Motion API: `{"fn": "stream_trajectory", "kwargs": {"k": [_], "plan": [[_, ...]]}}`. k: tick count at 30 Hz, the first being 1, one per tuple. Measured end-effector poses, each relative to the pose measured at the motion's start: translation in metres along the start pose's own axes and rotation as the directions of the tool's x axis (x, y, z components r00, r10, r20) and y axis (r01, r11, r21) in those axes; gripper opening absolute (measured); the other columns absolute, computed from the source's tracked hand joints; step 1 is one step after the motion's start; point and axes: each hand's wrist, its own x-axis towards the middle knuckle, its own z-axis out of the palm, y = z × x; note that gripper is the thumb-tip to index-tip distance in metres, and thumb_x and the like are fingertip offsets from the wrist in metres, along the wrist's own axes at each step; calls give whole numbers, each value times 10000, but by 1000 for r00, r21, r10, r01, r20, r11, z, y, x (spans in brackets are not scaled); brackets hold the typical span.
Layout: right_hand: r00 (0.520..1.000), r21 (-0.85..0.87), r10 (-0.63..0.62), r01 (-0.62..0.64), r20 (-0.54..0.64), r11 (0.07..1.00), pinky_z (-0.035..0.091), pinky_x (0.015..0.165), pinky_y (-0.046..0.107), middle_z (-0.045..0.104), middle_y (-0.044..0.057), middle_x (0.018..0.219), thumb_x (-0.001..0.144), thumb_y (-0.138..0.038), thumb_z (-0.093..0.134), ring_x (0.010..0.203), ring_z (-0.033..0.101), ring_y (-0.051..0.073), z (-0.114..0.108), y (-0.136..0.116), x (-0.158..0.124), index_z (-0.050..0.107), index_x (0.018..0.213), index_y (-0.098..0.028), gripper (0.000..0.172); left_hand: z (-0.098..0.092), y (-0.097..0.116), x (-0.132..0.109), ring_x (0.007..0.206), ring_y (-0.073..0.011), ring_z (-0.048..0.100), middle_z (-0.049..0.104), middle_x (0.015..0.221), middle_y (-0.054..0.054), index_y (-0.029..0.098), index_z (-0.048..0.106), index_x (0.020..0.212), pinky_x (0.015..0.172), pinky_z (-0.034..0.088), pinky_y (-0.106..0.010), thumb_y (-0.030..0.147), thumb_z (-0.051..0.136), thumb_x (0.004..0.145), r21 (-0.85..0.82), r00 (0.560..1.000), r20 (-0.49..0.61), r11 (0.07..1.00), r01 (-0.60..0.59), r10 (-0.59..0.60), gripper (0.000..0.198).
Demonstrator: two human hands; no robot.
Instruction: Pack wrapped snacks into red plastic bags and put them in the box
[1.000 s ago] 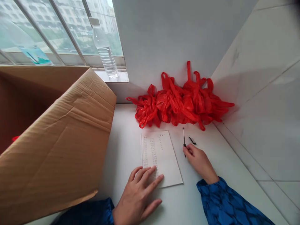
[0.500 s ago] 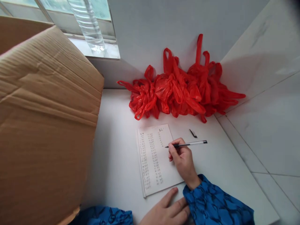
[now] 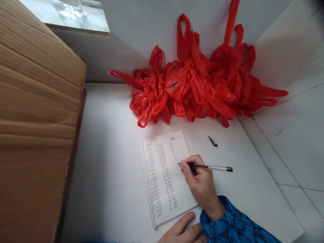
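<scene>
A black-and-clear ballpoint pen point(image 3: 215, 167) is pinched in my right hand point(image 3: 201, 182). Its tip points at the right-hand column on the white notepad point(image 3: 186, 192), at or just above the paper; contact is too small to tell. Handwritten numbers fill two columns of the page, and a shorter third column starts at the upper right. My left hand point(image 3: 183, 233) lies flat below the notepad's bottom edge, fingers spread, partly cut off by the frame and partly behind the right sleeve. The black pen cap point(image 3: 213, 141) lies on the table, right of the notepad.
A heap of knotted red plastic bags point(image 3: 187, 87) sits along the wall behind the notepad. A large cardboard box point(image 3: 35, 135) stands at the left on the white table point(image 3: 113, 162). The base of a clear bottle point(image 3: 69, 11) shows on the window sill. Tiled wall borders the right side.
The view has tilted down and come closer. My right hand has moved the pen tip slightly down the third column, which now shows more marks. The left hand stays below the notepad.
</scene>
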Motion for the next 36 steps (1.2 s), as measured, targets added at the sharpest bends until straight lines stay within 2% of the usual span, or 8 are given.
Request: {"fn": "stream_trajectory", "kwargs": {"k": [5, 10, 14, 18, 25, 30, 36], "plan": [[999, -55, -51, 51, -2, 997, 511, 565, 225, 655, -14, 735, 995, -333, 549, 635, 652, 136, 0, -2, 2, 582, 917, -229, 135, -2, -1, -1, 1066, -59, 587, 720, 1076, 58, 223, 726, 962, 1292, 159, -361, 133, 383, 1047, -20, 1000, 12, 1000, -20, 20, 365], [997, -69, -75, 74, -13, 995, 528, 581, 231, 669, -4, 745, 997, -325, 542, 666, 673, 146, 0, -3, 2, 590, 917, -224, 137, 0, 0, -6, 1131, -76, 578, 719, 1085, 47, 247, 721, 986, 1273, 235, -362, 165, 454, 1034, 7, 999, 44, 1000, -28, 28, 283], [997, -81, -79, 78, -15, 994, 526, 585, 231, 671, -3, 748, 997, -326, 542, 670, 673, 145, 0, -2, 2, 590, 913, -223, 141, 0, 1, -5, 1118, -78, 579, 708, 1111, 59, 252, 729, 959, 1284, 180, -383, 160, 468, 1028, 10, 998, 46, 999, -40, 40, 285], [997, -98, -75, 73, -10, 992, 522, 571, 234, 673, 4, 755, 996, -333, 539, 675, 674, 150, 0, -3, 2, 591, 915, -221, 148, -1, 1, -3, 1065, -68, 591, 715, 1054, 54, 232, 732, 955, 1292, 128, -388, 138, 442, 1034, -14, 999, 37, 1000, -23, 23, 314], [998, -111, -69, 67, -11, 992, 532, 577, 245, 669, 10, 758, 997, -343, 532, 679, 676, 158, 1, -2, 2, 595, 918, -221, 158, -2, 1, -2, 1065, -64, 596, 720, 1079, 55, 233, 722, 966, 1281, 216, -359, 139, 436, 1035, -17, 999, 42, 1000, -20, 21, 309], [998, -120, -65, 65, 1, 991, 518, 564, 240, 651, -4, 714, 994, -342, 541, 632, 654, 145, 0, -3, 2, 572, 901, -223, 155, -6, -1, 2, 1028, -58, 598, 721, 1019, 57, 222, 729, 947, 1292, 140, -369, 103, 373, 1045, -29, 1000, 22, 999, -16, 17, 388], [998, -115, -62, 61, -9, 992, 506, 555, 236, 641, -9, 704, 994, -337, 543, 618, 648, 140, 0, -4, 2, 562, 891, -220, 158, -9, -2, 8, 993, -57, 604, 723, 970, 52, 203, 730, 930, 1293, 117, -368, 85, 325, 1054, -54, 1000, 7, 999, -6, 6, 440]]}}
